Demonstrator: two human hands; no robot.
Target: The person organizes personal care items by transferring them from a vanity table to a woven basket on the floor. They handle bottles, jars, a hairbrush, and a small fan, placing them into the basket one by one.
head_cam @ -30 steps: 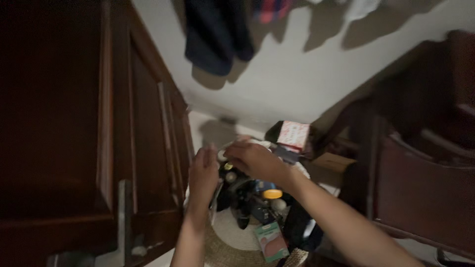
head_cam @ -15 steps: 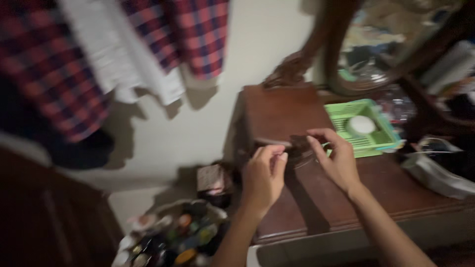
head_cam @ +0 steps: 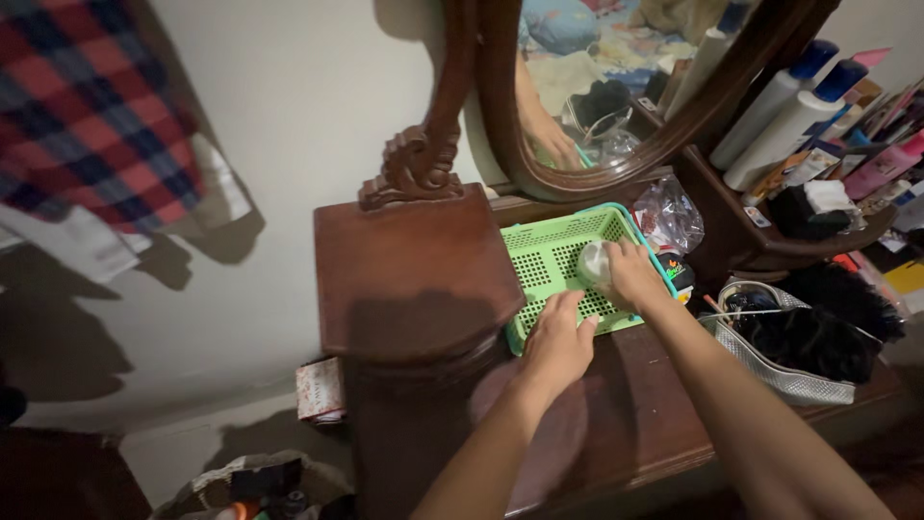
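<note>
A green plastic basket tray (head_cam: 549, 250) lies on a dark wooden dresser (head_cam: 414, 279). My left hand (head_cam: 560, 339) rests palm down on the tray's near edge, fingers together. My right hand (head_cam: 630, 273) reaches into the tray and touches a small white round jar (head_cam: 593, 261) at its right side; whether the fingers are closed around the jar is unclear.
An oval wood-framed mirror (head_cam: 616, 87) stands behind the tray. White bottles with blue caps (head_cam: 789, 106) and pink items fill a shelf at right. A silver mesh pouch (head_cam: 799, 351) with dark contents lies beside my right arm. Checked clothes (head_cam: 87, 116) hang on the wall at left.
The view swung from a floor basket up to the dresser. Both hands moved forward from the raised dresser block onto the green tray, the right one reaching the white jar.
</note>
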